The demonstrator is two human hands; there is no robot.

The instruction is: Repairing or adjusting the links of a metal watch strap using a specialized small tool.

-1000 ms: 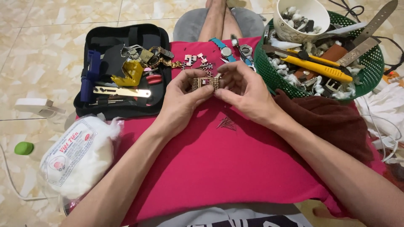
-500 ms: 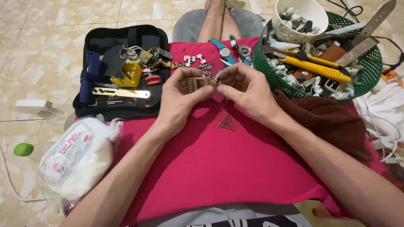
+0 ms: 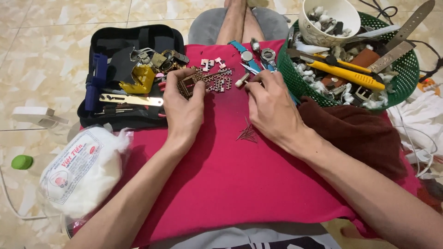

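left hand pins metal watch band flat on red cloth; right hand pinches small tool beside it.

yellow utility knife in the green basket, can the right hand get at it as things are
Probably yes. The yellow utility knife lies on top of the clutter in the green basket, uncovered, just beyond the right hand, which rests on the red cloth with only a small pale tool at its fingertips.
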